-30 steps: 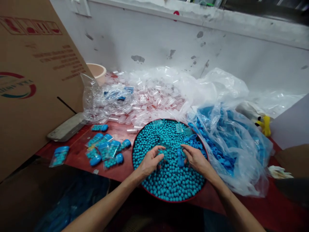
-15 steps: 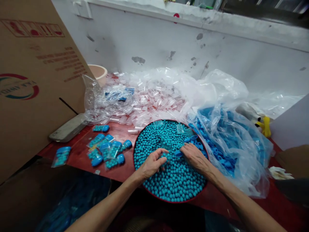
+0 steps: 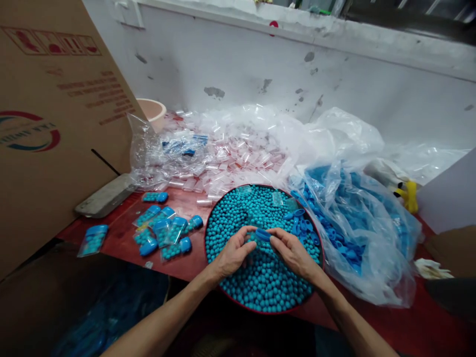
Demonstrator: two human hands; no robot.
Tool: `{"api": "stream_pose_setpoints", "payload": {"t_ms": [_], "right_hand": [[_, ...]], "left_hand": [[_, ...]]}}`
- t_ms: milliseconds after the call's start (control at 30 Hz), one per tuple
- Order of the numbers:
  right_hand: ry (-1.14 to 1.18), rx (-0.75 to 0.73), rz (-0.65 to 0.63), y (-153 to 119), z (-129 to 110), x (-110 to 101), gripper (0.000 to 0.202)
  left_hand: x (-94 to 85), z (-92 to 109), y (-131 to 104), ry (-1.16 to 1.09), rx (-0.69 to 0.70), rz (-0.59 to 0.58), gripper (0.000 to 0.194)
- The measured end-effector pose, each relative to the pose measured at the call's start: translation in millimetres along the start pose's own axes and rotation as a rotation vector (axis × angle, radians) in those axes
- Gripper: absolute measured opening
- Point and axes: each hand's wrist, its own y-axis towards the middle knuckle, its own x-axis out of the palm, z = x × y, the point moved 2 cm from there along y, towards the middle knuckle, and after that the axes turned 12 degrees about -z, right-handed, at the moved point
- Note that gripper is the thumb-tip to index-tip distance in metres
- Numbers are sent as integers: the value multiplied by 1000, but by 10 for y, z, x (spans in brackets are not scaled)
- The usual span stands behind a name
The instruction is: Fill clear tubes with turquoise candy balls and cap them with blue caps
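Note:
A round red-rimmed tray (image 3: 267, 311) full of turquoise beads (image 3: 260, 290) lies in front of me. Over its middle, my left hand (image 3: 235, 252) pinches a small clear container with beads, mostly hidden by the fingers. My right hand (image 3: 292, 250) grips a blue cap (image 3: 263, 235) at the container's upper end. More blue caps (image 3: 305, 227) rest on the beads at the tray's right side. Several bead-filled containers with blue caps (image 3: 179, 225) lie on the red table to the left.
Clear empty containers (image 3: 238, 153) are heaped behind the tray. A plastic bag with blue caps (image 3: 345, 213) lies right. At the left stand a large carton (image 3: 63, 124) and a grey box-like object (image 3: 106, 197); a pale bowl (image 3: 152, 111) is behind.
My right hand has moved left from the caps at the tray's right side, bringing a blue cap to the container in my left hand. My left hand has barely moved.

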Motion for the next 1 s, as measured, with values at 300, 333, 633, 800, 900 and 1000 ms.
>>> {"api": "stream_pose_setpoints", "payload": {"t_ms": [300,333,633,800,900,1000], "right_hand": [[46,86,54,-106,13,-203,26],[95,82,66,-96,22,-165,27],[-63,-121,256,-77,-54,-12,25],[-444,-265,293,-138,-57,70,30],[-530,-288,268,-150,-57,108,33],[-530,-323,273,-156,-77,105,33]], "left_hand": [[35,37,-22,69,-34,-31,36],[37,38,-19,63,-15,-33,36],[24,-7,-9,-56,11,-35,44],[44,18,-14,-110,-13,-42,49],[57,34,-25,-129,-12,-49,52],[77,34,-31,-157,10,-57,53]]}}
